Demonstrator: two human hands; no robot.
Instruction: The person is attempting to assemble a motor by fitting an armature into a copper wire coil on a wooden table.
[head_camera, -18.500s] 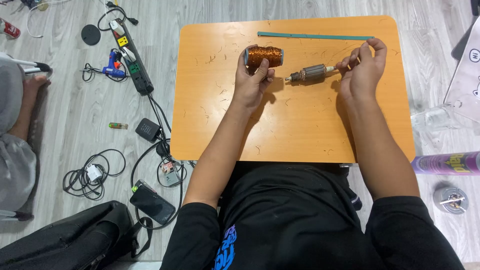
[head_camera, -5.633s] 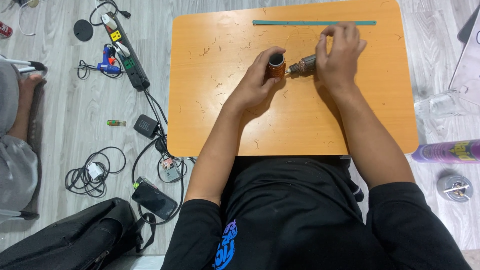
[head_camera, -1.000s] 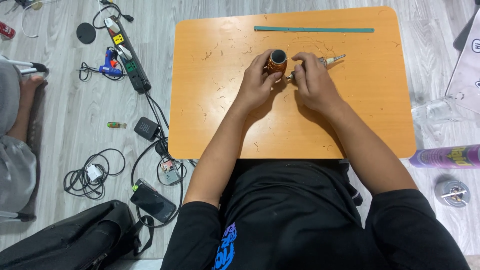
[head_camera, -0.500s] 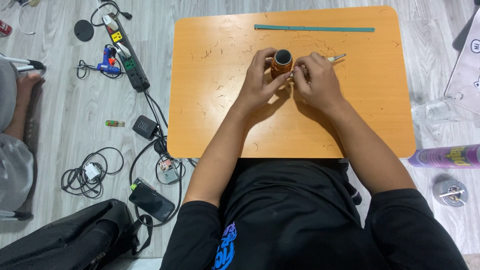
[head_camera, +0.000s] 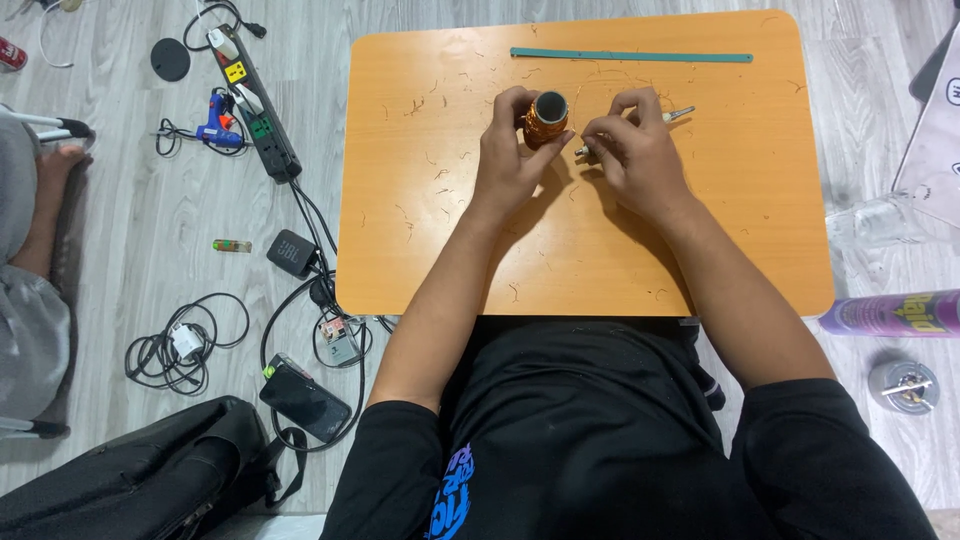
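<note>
- The copper wire spool (head_camera: 545, 118) is held upright near the far middle of the orange table (head_camera: 420, 250), its dark hollow core facing the camera; the left hand (head_camera: 510, 160) is closed round it, fingers wrapped on its side.
- Just beside the spool, a small motor armature (head_camera: 590, 150) is pinched in the closed grip of the right hand (head_camera: 635, 160); most of it is hidden under the fingers, and only its near end and the metal shaft tip (head_camera: 680, 113) past the knuckles are seen.
- The step in hand is judged to be winding: fine wire appears to be fed from the spool to the armature. Whether the strand is taut cannot be told.
- The next move is judged to call for steady tension on the spool and a small, controlled turn of the armature, so that the wire is laid neatly and not snapped.
- Short wire offcuts are scattered over the table, and a long teal strip (head_camera: 630, 56) is laid along its far edge.
- On the floor at the right, a purple spray can (head_camera: 890, 313) with a yellow label is laid on its side, and a clear jar (head_camera: 880, 220) is seen beyond it.
- On the floor at the left, a power strip (head_camera: 255, 100) bearing yellow and green tags, a blue glue gun (head_camera: 215, 115) and a dark phone (head_camera: 305, 402) are seen among cables.
</note>
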